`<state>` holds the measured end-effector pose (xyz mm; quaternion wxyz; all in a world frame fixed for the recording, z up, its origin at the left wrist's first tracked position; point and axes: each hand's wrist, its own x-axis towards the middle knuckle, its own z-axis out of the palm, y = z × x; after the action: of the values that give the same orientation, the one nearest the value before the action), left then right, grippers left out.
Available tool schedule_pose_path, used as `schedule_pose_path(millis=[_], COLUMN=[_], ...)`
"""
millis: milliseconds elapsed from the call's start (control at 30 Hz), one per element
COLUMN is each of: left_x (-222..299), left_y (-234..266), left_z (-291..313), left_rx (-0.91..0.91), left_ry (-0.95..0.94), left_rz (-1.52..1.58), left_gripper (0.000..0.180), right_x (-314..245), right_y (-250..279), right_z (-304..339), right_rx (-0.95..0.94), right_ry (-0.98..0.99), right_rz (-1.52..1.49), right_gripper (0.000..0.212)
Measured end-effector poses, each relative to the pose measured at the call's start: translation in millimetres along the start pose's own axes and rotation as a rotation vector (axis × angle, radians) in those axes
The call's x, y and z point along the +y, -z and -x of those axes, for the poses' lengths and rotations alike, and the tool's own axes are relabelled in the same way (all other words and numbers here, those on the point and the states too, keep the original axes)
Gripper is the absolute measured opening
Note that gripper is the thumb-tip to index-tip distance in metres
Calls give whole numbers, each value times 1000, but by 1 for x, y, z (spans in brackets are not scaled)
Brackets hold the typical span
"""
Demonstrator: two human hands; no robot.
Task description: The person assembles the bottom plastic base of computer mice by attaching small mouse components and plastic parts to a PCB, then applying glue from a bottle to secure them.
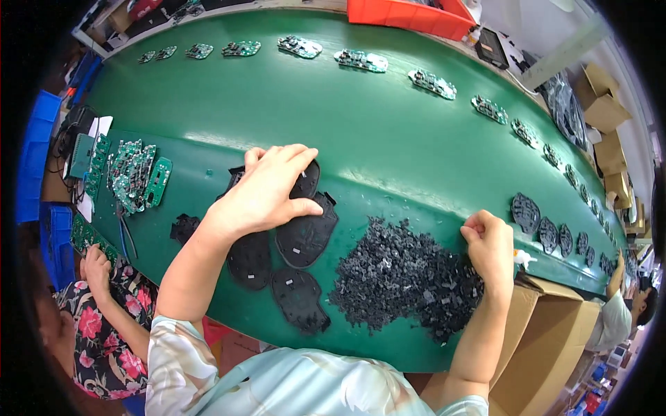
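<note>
On our green bench (263,97) we have a row of circuit boards (431,84), a pile of green boards (132,173), a blue-handled tool (126,234), black shells (303,236) and a heap of small black parts (402,277).

Shells (305,239) on table (243,104), board pile (132,173) left, small parts (388,270) right, board row (361,60) behind

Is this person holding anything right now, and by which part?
The left hand is at the upper edge of a black shell; whether it grips or just touches cannot be told. The right hand is curled, with nothing visibly held.
</note>
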<state>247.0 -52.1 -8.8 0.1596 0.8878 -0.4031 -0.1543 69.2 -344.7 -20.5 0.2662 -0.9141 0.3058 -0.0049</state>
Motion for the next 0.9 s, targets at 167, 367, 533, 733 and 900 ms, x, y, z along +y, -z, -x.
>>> schedule_pose_path(millis=[167,367,533,733,900], left_x=[-10,-12,-16,-21,-1], left_y=[13,11,6,18,40], left_z=[12,17,26,18,-50], left_rx=[-14,-89,-35,178,166], left_ry=[-47,-14,-27,-212,-323], left_rz=[19,-31,-21,-30,-15], left_gripper=[83,94,92,87,86], right_x=[-59,-126,-149,-115,-64], right_y=[18,69,97,93,68], right_z=[-40,-230,-250,-119,-8], right_rx=[16,381,386,306,135], right_ry=[407,478,388,483,491], right_rz=[36,190,-108,-161,-84], right_gripper=[6,23,39,26,13])
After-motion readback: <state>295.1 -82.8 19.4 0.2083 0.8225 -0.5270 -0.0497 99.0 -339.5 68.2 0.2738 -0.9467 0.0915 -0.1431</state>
